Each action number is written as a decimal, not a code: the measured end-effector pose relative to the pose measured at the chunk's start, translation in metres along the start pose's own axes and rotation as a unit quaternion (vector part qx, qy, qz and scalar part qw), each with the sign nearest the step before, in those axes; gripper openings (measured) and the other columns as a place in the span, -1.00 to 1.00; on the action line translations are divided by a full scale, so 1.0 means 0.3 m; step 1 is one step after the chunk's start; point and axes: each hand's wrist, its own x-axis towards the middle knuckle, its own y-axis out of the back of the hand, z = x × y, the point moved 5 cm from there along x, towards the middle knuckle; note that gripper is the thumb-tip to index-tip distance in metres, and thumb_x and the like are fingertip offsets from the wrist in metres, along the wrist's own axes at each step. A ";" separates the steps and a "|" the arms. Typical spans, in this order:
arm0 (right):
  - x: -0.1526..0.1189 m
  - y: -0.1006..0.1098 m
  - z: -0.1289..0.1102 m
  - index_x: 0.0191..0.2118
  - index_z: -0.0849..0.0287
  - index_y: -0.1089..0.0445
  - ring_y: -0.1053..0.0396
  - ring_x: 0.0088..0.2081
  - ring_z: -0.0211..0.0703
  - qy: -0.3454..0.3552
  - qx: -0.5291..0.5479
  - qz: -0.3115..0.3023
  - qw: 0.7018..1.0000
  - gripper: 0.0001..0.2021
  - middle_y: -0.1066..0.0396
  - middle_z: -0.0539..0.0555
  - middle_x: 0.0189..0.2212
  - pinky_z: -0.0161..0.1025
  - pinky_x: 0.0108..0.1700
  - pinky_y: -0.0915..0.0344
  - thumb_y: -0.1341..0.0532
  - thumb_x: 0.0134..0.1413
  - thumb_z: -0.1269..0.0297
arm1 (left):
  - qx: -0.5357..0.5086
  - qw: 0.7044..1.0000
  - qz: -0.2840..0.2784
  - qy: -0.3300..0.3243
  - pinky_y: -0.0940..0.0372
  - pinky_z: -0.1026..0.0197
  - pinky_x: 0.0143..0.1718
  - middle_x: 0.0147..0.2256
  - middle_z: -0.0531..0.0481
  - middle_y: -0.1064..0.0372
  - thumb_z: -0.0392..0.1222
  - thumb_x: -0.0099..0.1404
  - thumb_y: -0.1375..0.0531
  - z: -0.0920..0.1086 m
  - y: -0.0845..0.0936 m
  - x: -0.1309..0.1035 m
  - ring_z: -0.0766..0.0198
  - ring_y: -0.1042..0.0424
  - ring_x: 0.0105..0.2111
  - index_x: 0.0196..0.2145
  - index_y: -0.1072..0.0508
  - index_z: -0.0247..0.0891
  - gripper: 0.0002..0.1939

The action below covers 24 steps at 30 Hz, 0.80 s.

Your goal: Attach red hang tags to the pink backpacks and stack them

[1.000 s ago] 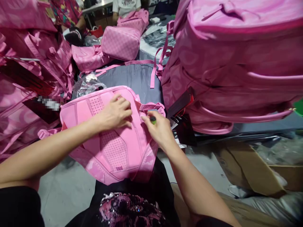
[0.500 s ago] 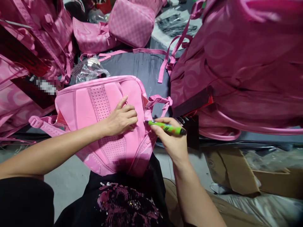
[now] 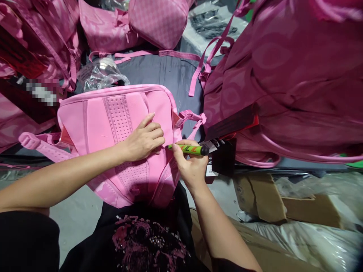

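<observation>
A pink backpack [image 3: 98, 121] leans back-panel up from my lap to the table edge, its perforated padded strips showing. My left hand [image 3: 147, 138] rests on the right half of that panel, thumb stretched out and fingers slightly bent, with nothing visible in it. Between the thumb and fingers of my right hand [image 3: 191, 162] is a thick green marker pen [image 3: 191, 149] with a black rear end. Its dark tip points left, at the panel close beside my left fingertips; whether it touches the fabric I cannot tell.
A large pink bag [image 3: 283, 83] fills the right side, with a black tag [image 3: 224, 155] hanging near my right hand. More pink bags [image 3: 157, 22] lie behind and at left. Clear plastic wrap [image 3: 103, 73] sits on the grey table [image 3: 159, 71]. A cardboard box [image 3: 259, 196] is below right.
My right hand has moved left with the marker pen, bringing its tip from the panel's right edge to beside my left fingers. My left hand stays on the backpack. The view has shifted slightly.
</observation>
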 end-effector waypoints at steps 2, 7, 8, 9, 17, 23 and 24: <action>-0.001 -0.005 -0.001 -0.33 0.17 -0.42 -0.35 -0.53 -0.27 0.008 -0.006 -0.005 1.000 -0.82 -0.43 -0.01 -0.50 -0.30 -0.45 -0.29 -0.24 0.17 0.17 | 0.003 1.000 -0.008 0.002 0.17 -0.08 0.39 -0.36 0.08 -0.35 -0.18 0.41 -0.05 0.000 -0.003 0.001 0.24 -0.28 -0.14 -0.37 -0.39 -0.21 -0.79; -0.002 -0.003 0.005 -0.33 0.16 -0.41 -0.34 -0.54 -0.27 0.020 -0.032 -0.011 0.999 -0.82 -0.43 -0.01 -0.50 -0.29 -0.44 -0.29 -0.23 0.19 0.17 | 0.005 1.000 -0.010 0.004 0.08 -0.09 0.33 -0.35 0.06 -0.35 -0.18 0.43 -0.03 0.001 -0.007 0.003 0.22 -0.27 -0.15 -0.36 -0.39 -0.21 -0.77; -0.001 -0.002 0.007 -0.34 0.16 -0.41 -0.34 -0.54 -0.27 0.021 -0.034 -0.013 0.999 -0.83 -0.43 -0.01 -0.50 -0.30 -0.45 -0.28 -0.23 0.19 0.17 | 0.007 1.000 -0.010 0.005 0.07 -0.09 0.33 -0.35 0.06 -0.35 -0.17 0.43 -0.03 0.001 -0.009 0.003 0.22 -0.27 -0.15 -0.36 -0.39 -0.21 -0.77; 0.000 -0.001 0.008 -0.34 0.16 -0.41 -0.35 -0.54 -0.27 0.022 -0.032 -0.013 0.999 -0.83 -0.43 -0.01 -0.51 -0.30 -0.44 -0.28 -0.23 0.19 0.18 | 0.009 1.000 -0.013 0.006 0.07 -0.09 0.33 -0.35 0.07 -0.35 -0.16 0.44 -0.03 0.000 -0.011 0.003 0.22 -0.27 -0.15 -0.36 -0.39 -0.21 -0.77; 0.014 -0.004 0.008 -0.35 0.15 -0.41 -0.36 -0.53 -0.25 0.008 -0.035 -0.037 0.999 -0.81 -0.43 0.00 -0.51 -0.29 -0.44 -0.29 -0.22 0.19 0.15 | 0.008 1.000 -0.019 0.011 0.01 -0.09 0.32 -0.34 0.04 -0.38 -0.20 0.44 -0.02 -0.002 -0.017 0.003 0.21 -0.29 -0.16 -0.35 -0.42 -0.21 -0.76; 0.008 -0.007 0.008 -0.35 0.15 -0.41 -0.33 -0.56 -0.27 0.024 -0.029 -0.044 0.998 -0.84 -0.40 -0.04 -0.56 -0.31 -0.46 -0.28 -0.23 0.19 0.19 | 0.015 0.999 -0.034 0.017 0.00 -0.09 0.30 -0.36 0.03 -0.38 -0.23 0.42 -0.05 0.007 -0.019 0.011 0.20 -0.30 -0.19 -0.35 -0.41 -0.22 -0.80; 0.008 -0.008 0.007 -0.35 0.15 -0.41 -0.35 -0.55 -0.27 0.025 -0.025 -0.042 0.998 -0.85 -0.42 -0.03 -0.54 -0.31 -0.45 -0.29 -0.23 0.19 0.20 | 0.015 0.999 -0.037 0.018 0.01 -0.09 0.29 -0.36 0.03 -0.38 -0.24 0.41 -0.06 0.007 -0.014 0.015 0.19 -0.30 -0.20 -0.35 -0.41 -0.22 -0.81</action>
